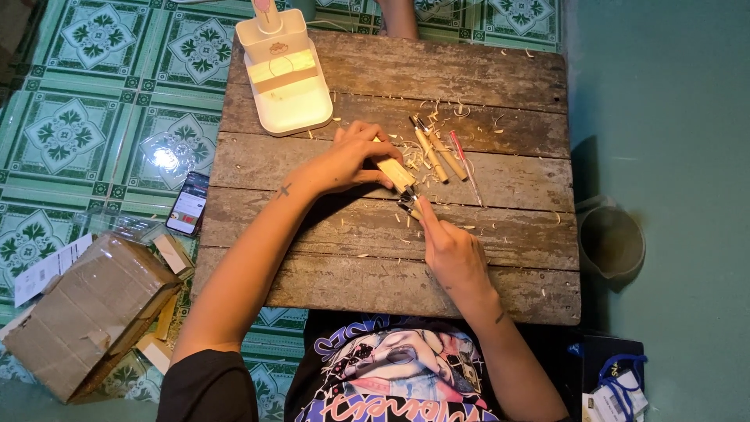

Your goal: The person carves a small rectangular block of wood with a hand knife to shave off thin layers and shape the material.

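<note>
You've got a white lamp [285, 74] on the plank table [500, 289], a phone [188, 204] and cardboard box [86, 312] on the green tiled floor [78, 117], and a grey jug [612, 242] off right.

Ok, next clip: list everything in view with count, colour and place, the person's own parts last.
wooden table: one, weathered grey-brown planks, centre.
desk lamp: one, white, lit, table's far left corner.
spare carving tools: three, two tan-handled, one red, right of the far hand.
wood block: one, pale, table centre.
wood shavings: many, pale, scattered around the tools.
phone: one, dark, on the green tiled floor.
cardboard box: one, brown, floor lower left.
bucket: one, dark, right of table.
left hand: holds the wood block.
right hand: grips a carving tool against the block.
</note>
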